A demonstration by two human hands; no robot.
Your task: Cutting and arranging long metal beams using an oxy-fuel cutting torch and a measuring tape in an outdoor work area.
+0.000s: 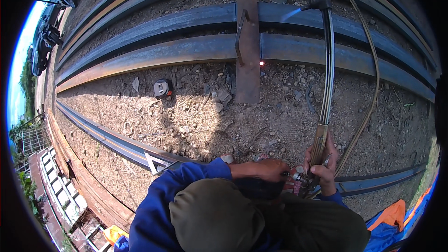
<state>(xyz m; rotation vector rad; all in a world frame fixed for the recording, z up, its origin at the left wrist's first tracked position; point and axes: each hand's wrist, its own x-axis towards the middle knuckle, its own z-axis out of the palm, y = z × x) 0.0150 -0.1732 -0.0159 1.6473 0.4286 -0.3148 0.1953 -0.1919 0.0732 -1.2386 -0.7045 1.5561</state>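
My right hand (325, 165) is wrapped round the brass-coloured handle of a long cutting torch (328, 74). The torch points away from me, and its angled head gives off a blue flame to the left, over a steel beam. Close by the torch's valve end, my left hand (270, 170) is closed; what its fingers hold is hidden. Across two steel beams (186, 51) lies a rusty flat plate (247, 77) with a bent bar handle (240, 37). A small glowing spot shows on the near beam's edge, just right of the plate.
A tape measure (163, 88) sits on the gravel left of the plate. A tan hose (373, 65) runs across the beams at the right. Another long steel length (121, 144) lies nearer me, with a white triangular square (151, 162) on it. Orange and blue cloth (389, 217) is at lower right.
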